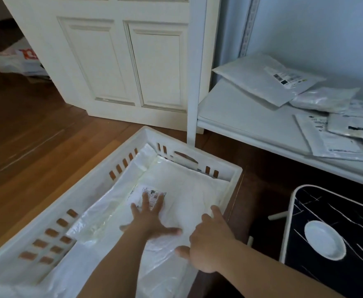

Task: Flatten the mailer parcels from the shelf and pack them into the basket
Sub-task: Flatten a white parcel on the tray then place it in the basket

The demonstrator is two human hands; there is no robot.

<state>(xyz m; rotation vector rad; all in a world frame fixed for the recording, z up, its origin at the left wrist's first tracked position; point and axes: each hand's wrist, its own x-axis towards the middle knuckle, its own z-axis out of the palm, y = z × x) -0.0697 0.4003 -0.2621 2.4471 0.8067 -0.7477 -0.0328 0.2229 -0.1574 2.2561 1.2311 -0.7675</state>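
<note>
Basket (86, 191): white moulded plastic, matt; mailers (189, 190) inside: thin white plastic film, glossy, crinkled; floor (26, 136): brown wood boards, slight sheen; door (120, 61): white painted panels, smooth.

basket (84, 188): white, slotted; mailers (182, 190): white; tray table (335, 231): black, white streaks; floor (26, 134): brown wood

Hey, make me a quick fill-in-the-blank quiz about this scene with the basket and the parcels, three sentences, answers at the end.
1. The left hand presses flat on a white mailer lying inside the ____.
2. More mailers still wait on the white ____.
3. The basket stands on a ____ floor.

Missing words: basket; shelf; wooden
</note>
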